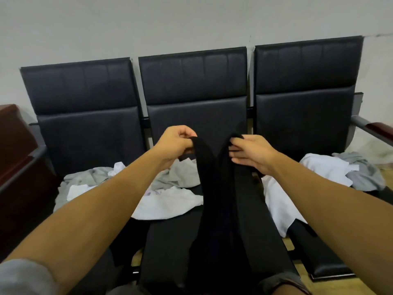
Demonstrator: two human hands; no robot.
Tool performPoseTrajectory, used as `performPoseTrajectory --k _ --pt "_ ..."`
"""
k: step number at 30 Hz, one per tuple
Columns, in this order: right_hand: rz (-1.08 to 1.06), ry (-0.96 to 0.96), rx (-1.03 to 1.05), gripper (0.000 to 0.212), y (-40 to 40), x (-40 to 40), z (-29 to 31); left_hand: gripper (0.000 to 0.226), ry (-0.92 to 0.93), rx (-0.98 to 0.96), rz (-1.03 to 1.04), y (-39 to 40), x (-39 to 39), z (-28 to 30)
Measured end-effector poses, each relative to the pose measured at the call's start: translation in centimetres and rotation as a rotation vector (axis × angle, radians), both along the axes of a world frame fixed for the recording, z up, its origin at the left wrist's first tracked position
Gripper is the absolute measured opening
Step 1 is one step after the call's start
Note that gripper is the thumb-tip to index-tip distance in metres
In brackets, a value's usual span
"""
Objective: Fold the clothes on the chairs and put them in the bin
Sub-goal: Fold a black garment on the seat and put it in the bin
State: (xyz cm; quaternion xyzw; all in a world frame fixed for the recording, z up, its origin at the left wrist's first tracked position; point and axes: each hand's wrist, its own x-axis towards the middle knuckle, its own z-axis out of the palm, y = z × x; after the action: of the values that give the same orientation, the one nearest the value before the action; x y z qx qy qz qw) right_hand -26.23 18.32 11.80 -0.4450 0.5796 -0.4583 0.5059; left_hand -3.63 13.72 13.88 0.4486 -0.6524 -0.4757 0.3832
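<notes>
Fingers of left hand (174,143) and right hand (253,152) pinch black garment (217,188) (hanging) over middle chair (193,81)

A plain pale-grey painted wall (170,22) is seen at the back. A dark reddish-brown wooden cabinet (12,145) stands at the left. Light wooden flooring (385,173) is glimpsed at the right.
</notes>
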Motion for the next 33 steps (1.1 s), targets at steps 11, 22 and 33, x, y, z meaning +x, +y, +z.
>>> performPoseTrajectory --k 11,22,33 --pt "-0.755 0.194 -0.525 0.024 -1.3 -9.4 5.1 0.013 -0.298 -0.635 0.558 -3.6 10.6 9.0" --pt "-0.082 0.864 0.101 0.030 12.4 -10.6 -13.5 0.021 -0.642 -0.169 -0.236 5.5 14.3 -8.8" --pt "0.360 1.061 0.236 0.032 11.6 -7.4 -23.7 0.059 -1.110 0.117 -0.361 8.3 8.8 -25.8"
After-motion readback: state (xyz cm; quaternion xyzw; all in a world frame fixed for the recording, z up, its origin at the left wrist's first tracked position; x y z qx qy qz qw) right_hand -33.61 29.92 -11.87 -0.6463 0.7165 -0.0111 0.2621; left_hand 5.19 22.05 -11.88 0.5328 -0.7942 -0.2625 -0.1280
